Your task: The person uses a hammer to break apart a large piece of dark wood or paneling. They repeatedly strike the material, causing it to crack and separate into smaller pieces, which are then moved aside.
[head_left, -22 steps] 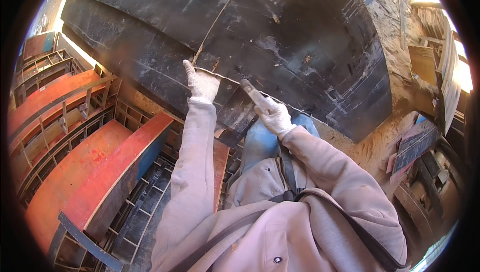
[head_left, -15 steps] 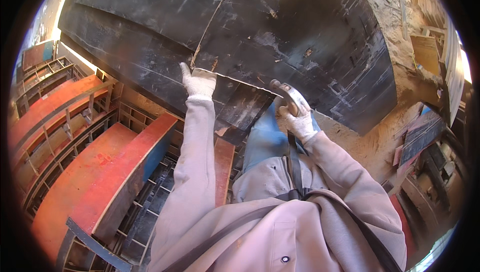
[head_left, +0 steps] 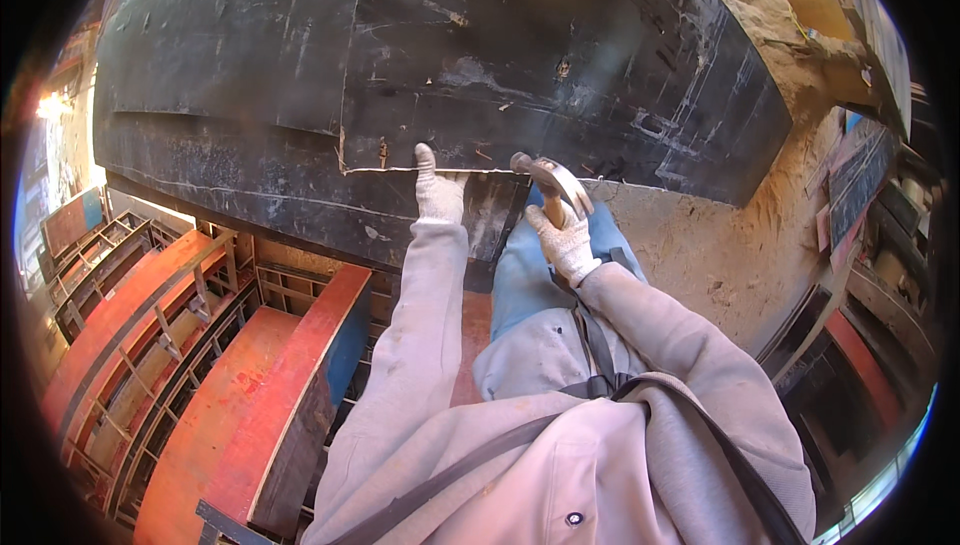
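A large black panel (head_left: 480,75), scratched and worn, leans in front of me and overlaps a second black panel (head_left: 230,185) lower left. My left hand (head_left: 437,188), in a white knit glove, presses on the lower edge of the upper panel, fingers up by a pale seam. My right hand (head_left: 565,237), also gloved, grips a hammer (head_left: 552,185) by its handle. The metal hammer head is raised just right of my left hand, close to the panel's edge. My grey sleeves and blue trouser leg (head_left: 520,275) fill the lower middle.
Red-orange formwork panels (head_left: 250,395) with metal frames lie stacked at lower left. Sandy ground (head_left: 700,245) spreads to the right of the black panels. More red and dark frames (head_left: 860,345) stand at the far right, with boards at the upper right.
My view has swung so the panels sit higher. My right hand has drawn the hammer in toward my left hand. My left hand stays on the panel's edge.
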A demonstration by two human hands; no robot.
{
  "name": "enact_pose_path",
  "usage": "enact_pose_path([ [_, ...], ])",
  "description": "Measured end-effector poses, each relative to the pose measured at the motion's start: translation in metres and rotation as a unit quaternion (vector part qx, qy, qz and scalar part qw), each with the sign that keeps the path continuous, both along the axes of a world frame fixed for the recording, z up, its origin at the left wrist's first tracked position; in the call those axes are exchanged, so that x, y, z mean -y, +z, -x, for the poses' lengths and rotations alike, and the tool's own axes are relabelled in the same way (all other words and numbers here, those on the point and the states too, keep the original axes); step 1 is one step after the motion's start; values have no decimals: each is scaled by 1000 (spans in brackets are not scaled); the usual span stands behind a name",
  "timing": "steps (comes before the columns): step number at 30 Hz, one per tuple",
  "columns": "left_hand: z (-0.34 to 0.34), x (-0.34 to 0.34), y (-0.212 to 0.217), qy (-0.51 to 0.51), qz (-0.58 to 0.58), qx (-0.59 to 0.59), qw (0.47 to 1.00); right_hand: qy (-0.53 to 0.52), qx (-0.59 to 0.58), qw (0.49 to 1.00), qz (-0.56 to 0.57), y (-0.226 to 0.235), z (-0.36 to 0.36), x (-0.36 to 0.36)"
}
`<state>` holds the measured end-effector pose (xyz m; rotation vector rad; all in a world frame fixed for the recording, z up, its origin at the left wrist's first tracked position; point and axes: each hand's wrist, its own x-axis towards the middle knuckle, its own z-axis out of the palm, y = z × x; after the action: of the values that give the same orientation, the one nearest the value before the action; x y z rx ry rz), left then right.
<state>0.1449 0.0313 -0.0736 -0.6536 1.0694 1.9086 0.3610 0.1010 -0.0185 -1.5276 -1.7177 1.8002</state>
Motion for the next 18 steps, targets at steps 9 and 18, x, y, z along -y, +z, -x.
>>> enact_pose_path([
  [9, -37, -34, 100, -40, 234, -46, 970, -20, 9, 995, 93, 31, -15, 16],
  [18, -52, -46, 127, -45, 198, -75, 976, 2, -85, 996, 37, 50, -29, 1],
])
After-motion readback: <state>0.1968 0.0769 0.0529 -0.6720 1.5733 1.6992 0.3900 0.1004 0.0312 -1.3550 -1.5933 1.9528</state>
